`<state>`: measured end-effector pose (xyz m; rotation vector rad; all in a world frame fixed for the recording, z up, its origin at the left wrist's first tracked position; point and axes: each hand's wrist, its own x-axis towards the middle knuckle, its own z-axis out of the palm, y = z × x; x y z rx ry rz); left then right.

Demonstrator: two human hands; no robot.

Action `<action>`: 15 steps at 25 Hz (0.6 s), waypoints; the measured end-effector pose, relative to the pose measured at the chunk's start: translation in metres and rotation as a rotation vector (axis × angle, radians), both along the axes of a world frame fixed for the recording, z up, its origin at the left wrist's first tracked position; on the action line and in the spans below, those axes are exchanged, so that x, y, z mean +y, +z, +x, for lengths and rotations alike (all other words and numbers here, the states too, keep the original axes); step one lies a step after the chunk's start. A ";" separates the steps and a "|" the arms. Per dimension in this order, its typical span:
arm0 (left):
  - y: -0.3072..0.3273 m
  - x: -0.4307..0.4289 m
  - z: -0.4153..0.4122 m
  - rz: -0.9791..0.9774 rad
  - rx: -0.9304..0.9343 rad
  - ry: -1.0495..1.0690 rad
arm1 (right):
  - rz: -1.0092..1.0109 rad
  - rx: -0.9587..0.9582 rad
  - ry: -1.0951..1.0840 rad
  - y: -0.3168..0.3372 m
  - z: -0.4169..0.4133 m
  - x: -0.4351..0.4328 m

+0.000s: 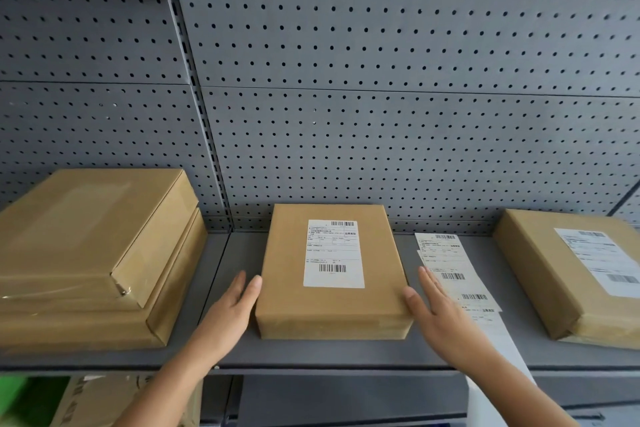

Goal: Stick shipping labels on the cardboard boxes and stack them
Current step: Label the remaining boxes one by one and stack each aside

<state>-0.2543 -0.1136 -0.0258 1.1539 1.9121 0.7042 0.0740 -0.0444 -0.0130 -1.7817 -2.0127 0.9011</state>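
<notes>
A flat cardboard box [332, 302] lies in the middle of the grey shelf [311, 354] with a white shipping label [333, 253] stuck on its top. My left hand [230, 312] is open at the box's left side, thumb touching its edge. At the right side, my right hand [440, 315] is open too, its thumb on the box's corner. A strip of loose shipping labels [453, 270] lies under my right hand and hangs over the shelf's front edge. On the left stand two unlabelled boxes stacked [93, 253]. A labelled box [571, 274] rests at the right.
A grey pegboard wall [381, 114] closes the back of the shelf. Below the shelf at the lower left are a cardboard carton [104, 402] and something green [20, 395].
</notes>
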 end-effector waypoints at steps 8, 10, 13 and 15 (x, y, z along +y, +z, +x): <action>0.009 0.005 0.045 0.094 -0.489 0.155 | -0.314 0.585 -0.187 -0.010 -0.016 0.008; 0.018 0.005 0.058 0.130 -0.487 0.146 | -0.304 0.641 -0.203 0.005 -0.004 0.005; 0.041 0.008 0.084 0.210 -0.479 0.120 | -0.232 0.699 -0.235 0.034 0.022 0.001; 0.058 0.014 0.107 0.245 -0.480 0.082 | -0.177 0.698 -0.256 0.053 0.046 0.001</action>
